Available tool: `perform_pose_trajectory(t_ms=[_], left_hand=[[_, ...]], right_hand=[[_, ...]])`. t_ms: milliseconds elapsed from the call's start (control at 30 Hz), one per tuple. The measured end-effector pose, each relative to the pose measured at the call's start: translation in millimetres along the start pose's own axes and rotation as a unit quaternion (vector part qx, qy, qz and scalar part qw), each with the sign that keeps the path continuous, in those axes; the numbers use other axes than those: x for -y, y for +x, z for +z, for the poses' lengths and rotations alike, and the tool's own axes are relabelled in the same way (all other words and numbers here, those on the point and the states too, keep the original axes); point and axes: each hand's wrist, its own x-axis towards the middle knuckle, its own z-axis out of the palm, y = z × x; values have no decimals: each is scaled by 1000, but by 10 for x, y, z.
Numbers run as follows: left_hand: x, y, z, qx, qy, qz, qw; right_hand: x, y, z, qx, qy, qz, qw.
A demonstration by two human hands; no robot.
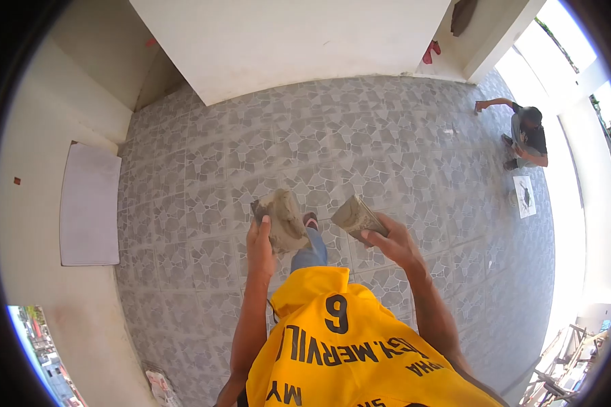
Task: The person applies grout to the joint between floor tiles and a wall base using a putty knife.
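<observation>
Head view: one paste-smeared board is clamped at its left edge by the left hand, thumb on top, most of its surface lying right of the grip. One smaller smeared blade is clamped near its right end by the right hand, its wide end pointing left. Both are held apart above the tiled floor; one other person is seen at far right.

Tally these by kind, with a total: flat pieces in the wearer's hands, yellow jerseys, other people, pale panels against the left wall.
Flat pieces: 2
Yellow jersey: 1
Other person: 1
Pale panel: 1
Total: 5
</observation>
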Motion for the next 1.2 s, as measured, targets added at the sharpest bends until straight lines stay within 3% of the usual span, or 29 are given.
perform_pose_trajectory(t_ms=[233,367,533,767,833,933,1067,1133,1200], left_hand=[[-262,2176,854,40,-36,-25,998],[-672,3200,1487,65,2,-63,996],[-1012,4332,2314,163,37,-23,986],[-1039,5370,3271,165,114,23,979],[-880,5692,3491,127,128,33,983],[-897,6033,3977,92,123,22,988],[-919,6474,4634,-10,214,66,975],[-770,6691,4956,-69,182,53,979],[-786,6943,5281,-63,150,45,986]], right_hand=[[127,1853,-637,-31,136,-21,990],[681,2639,-1160,-85,40,27,995],[1116,3353,-1736,-126,-28,34,991],[1104,4371,-2510,-121,191,34,974],[1088,4686,-2825,-101,254,40,961],[967,5263,-3366,-75,233,31,969],[976,6249,-4131,-20,17,9,1000],[1139,6728,-4433,10,-103,-6,995],[1233,7162,-4647,10,-157,-122,980]])
